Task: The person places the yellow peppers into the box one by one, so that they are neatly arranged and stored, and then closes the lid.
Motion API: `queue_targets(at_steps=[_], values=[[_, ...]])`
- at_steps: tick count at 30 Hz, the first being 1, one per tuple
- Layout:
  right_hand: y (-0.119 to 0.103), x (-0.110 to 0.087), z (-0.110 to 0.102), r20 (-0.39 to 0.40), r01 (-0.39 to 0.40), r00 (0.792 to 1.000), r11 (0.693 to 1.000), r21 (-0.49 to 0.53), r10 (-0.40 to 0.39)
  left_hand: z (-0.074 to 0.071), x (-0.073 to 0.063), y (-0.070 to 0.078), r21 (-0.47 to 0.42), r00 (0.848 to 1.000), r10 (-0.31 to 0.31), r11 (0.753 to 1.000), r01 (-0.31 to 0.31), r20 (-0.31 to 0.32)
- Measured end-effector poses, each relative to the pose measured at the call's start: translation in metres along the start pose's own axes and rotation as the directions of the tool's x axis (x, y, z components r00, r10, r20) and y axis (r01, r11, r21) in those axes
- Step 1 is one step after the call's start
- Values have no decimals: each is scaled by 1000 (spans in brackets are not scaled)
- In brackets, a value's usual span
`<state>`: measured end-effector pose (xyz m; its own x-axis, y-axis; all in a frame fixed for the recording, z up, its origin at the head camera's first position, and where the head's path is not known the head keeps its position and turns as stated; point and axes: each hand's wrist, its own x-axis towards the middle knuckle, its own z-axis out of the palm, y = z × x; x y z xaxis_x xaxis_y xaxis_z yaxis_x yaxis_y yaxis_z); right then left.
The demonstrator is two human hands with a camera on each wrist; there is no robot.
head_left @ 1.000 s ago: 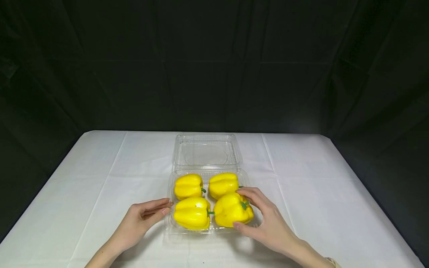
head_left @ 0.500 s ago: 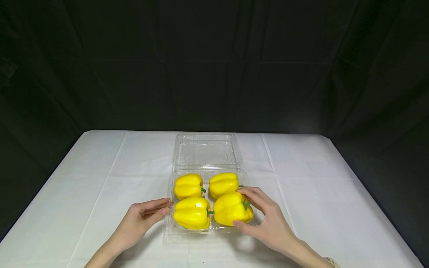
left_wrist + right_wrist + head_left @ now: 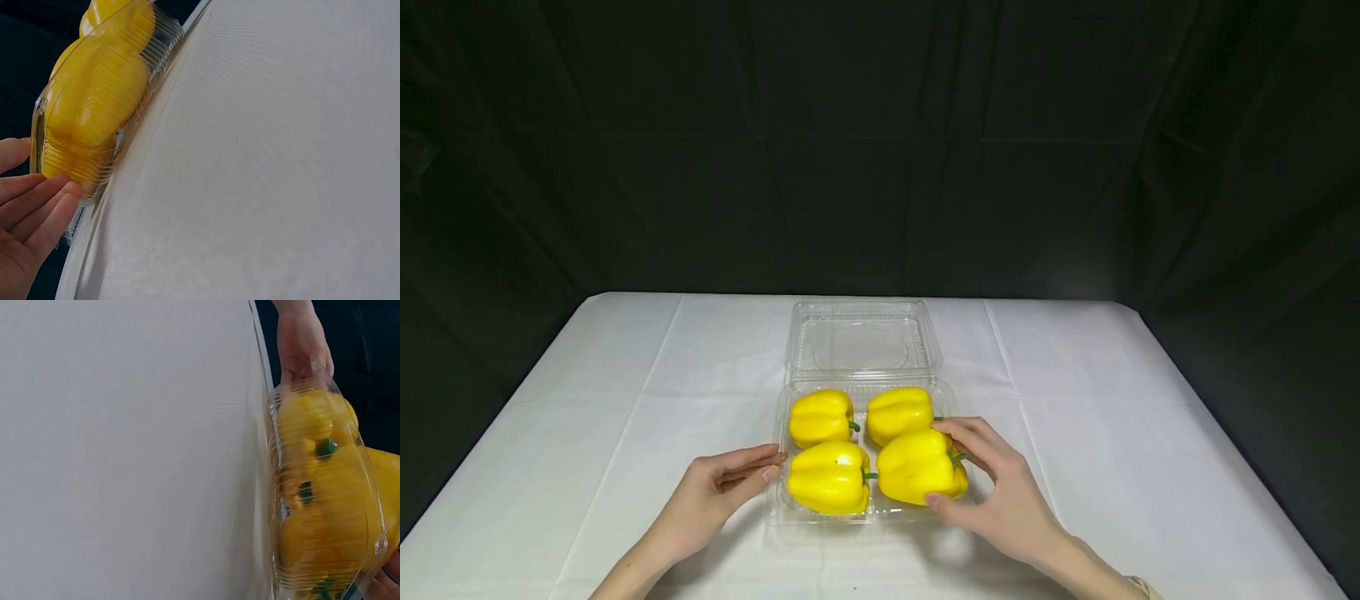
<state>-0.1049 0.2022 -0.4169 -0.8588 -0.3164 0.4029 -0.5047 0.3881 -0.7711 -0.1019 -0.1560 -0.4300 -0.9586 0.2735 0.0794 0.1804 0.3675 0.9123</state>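
Observation:
A clear plastic clamshell container (image 3: 820, 520) stands on the white table with several yellow bell peppers in it. My right hand (image 3: 1003, 492) grips the front right bell pepper (image 3: 912, 467) by its stem end, thumb in front and fingers behind. That pepper sits a bit higher than its neighbours and its green stem points right. My left hand (image 3: 715, 487) touches the container's left side with nearly straight fingers; the left wrist view shows its fingertips (image 3: 59, 181) against the ribbed wall. At the right wrist view's lower right corner, only a small part of my right hand (image 3: 382, 584) shows.
The container's lid (image 3: 861, 342) lies folded back behind the base. Three other bell peppers rest in the base: front left (image 3: 827, 477), back left (image 3: 820, 417) and back right (image 3: 897, 414). Black cloth (image 3: 865, 150) hangs behind the white-covered table (image 3: 1090, 400).
My right hand has turned the front right bell pepper slightly, so its stem points more to the right. My left hand stays in place at the container's side.

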Motion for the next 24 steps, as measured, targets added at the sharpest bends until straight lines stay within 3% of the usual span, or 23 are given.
queue_targets(at_steps=[5,12,19,24], values=[[1,0,-1,6,2,1000,997,82,-2,0,0,0,8,1000,5,1000,-5,1],[3,2,-4,55,-40,998,997,69,36,-1,-1,1,1,1000,16,1000,-16,3],[6,2,-8,110,0,994,993,117,-13,-1,-2,0,16,1000,-8,1000,8,-11],[8,1,-11,122,39,992,998,42,-44,0,-1,1,18,1000,-2,1000,2,-6]])
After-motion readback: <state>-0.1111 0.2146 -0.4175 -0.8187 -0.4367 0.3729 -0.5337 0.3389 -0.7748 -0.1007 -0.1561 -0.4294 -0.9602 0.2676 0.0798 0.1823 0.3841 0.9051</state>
